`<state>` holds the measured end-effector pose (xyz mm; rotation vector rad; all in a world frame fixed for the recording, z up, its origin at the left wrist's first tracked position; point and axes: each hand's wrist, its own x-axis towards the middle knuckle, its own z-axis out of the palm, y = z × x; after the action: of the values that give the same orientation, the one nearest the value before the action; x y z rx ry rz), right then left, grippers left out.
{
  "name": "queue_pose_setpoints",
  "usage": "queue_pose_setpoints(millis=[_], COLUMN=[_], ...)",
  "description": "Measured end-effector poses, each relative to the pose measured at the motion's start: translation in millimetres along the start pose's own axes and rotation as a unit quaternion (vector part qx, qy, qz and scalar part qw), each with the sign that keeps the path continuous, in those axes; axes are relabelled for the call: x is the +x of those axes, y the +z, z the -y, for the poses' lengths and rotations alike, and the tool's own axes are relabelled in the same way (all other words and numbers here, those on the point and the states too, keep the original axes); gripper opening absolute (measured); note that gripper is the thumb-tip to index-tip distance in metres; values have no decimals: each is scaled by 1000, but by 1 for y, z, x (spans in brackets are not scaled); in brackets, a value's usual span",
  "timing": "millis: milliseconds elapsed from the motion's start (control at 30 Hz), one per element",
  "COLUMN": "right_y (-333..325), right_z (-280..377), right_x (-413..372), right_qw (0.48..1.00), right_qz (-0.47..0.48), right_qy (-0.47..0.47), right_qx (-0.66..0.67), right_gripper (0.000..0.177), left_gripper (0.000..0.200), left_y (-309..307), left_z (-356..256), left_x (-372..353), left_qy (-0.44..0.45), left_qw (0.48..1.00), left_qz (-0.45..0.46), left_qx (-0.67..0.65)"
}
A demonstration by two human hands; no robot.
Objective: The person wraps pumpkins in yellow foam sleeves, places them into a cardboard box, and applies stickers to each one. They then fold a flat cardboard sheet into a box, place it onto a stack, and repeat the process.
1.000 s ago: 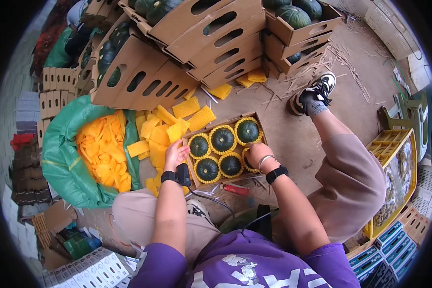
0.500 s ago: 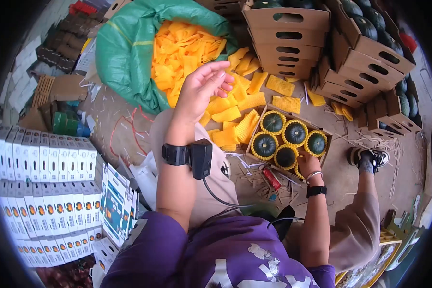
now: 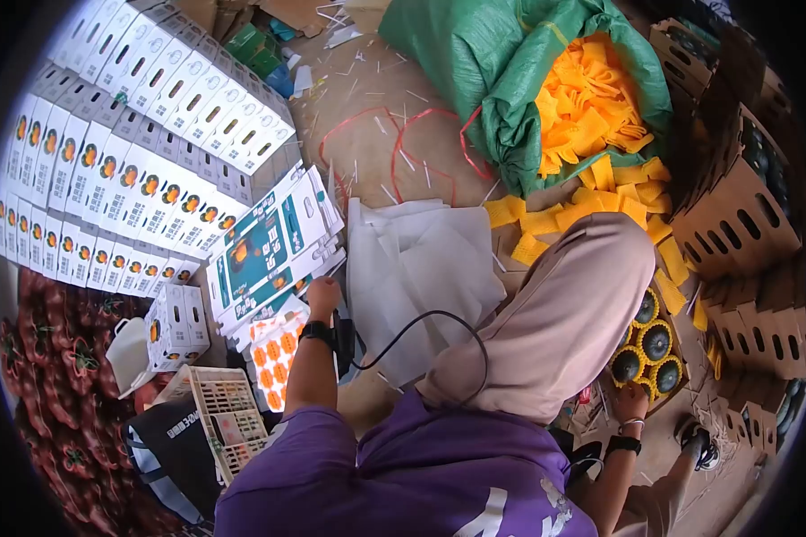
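My left hand (image 3: 323, 294) is at the edge of a pile of flat white-and-green printed cartons (image 3: 258, 257), just above a sheet of orange stickers (image 3: 278, 353). Its fingers look curled in; anything between them is hidden. On the right, my right hand (image 3: 634, 400) is at the near side of a cardboard box (image 3: 673, 387), against the dark green squashes (image 3: 656, 341) in yellow foam nets. The fingers of that hand are mostly hidden among the squashes.
A green sack (image 3: 510, 85) spills yellow foam nets (image 3: 591, 107) onto the floor. White cartons (image 3: 134, 179) are stacked at left, above red mesh bags (image 3: 58, 394). Brown boxes (image 3: 739, 215) stand at right. A white sheet (image 3: 421, 277) lies by my knee.
The view has swung left. My left hand has gone from raised beside the green sack down to the printed cartons and stickers. My right hand stays at the squash box.
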<state>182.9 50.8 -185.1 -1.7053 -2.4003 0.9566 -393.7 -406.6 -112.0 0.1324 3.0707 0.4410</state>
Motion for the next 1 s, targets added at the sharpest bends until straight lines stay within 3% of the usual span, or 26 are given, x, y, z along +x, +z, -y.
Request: queue_pose_setpoints(millis=[100, 133, 167, 233, 300, 367, 400, 433, 500, 567, 633, 667, 733, 833, 900, 967, 1000], right_y=[6, 17, 12, -2, 6, 17, 29, 27, 13, 6, 16, 8, 0, 3, 4, 15, -12], right_z=[-35, -56, -40, -11, -15, -29, -45, -33, 13, 2, -35, -16, -9, -21, -24, -25, 40], right_x=[4, 11, 11, 6, 13, 19, 22, 16, -3, 0, 14, 8, 7, 12, 15, 30, 10], right_qw=[1000, 993, 995, 974, 969, 980, 998, 998, 990, 995, 958, 944, 941, 948, 960, 966, 950], right_qz=[4, -20, -12, 30, 25, 40, -3, -5, 49, 58, 94, 68, 75, 91, 48, -12, -24], right_qy=[17, 69, 58, 150, 151, 91, -52, -51, 70, 18, 111, 154, 159, 138, 124, 49, 79], right_qx=[-18, 92, 84, 168, 194, 175, 37, 37, 111, 83, 246, 285, 289, 273, 248, 254, 300], right_gripper=[29, 28, 28, 26, 26, 21, 24, 24, 28, 22, 26, 25, 25, 26, 28, 31, 30], left_gripper=[16, 17, 18, 17, 30, 52, 66, 65, 66, 64, 62, 58, 48, 41, 35, 29, 22], left_y=[14, 1, -10, -35, -54, -59, -47, -29, -21, -22, -31, -37, -55, -35, -46, -98, -124], left_z=[16, 21, 26, 63, 105, 123, 119, 127, 113, 104, 104, 104, 97, 139, 108, -36, -108], left_x=[-27, -31, -32, -28, -30, -45, -71, -80, -91, -86, -80, -74, -66, -37, -26, -41, -59], left_qy=[1, -10, -21, -66, -106, -171, -123, -144, -166, -147, -133, -127, -143, -113, 101, 46, 133], left_qw=[999, 997, 994, 989, 989, 980, 978, 968, 957, 962, 966, 971, 974, 980, 972, 985, 973], left_qz=[-52, -78, -105, -135, -93, 34, 103, 151, 164, 167, 165, 160, 175, 136, -15, -161, -162], left_qx=[2, 4, 8, 0, 49, 92, 130, 138, 169, 156, 148, 123, 30, 86, 209, -46, -97])
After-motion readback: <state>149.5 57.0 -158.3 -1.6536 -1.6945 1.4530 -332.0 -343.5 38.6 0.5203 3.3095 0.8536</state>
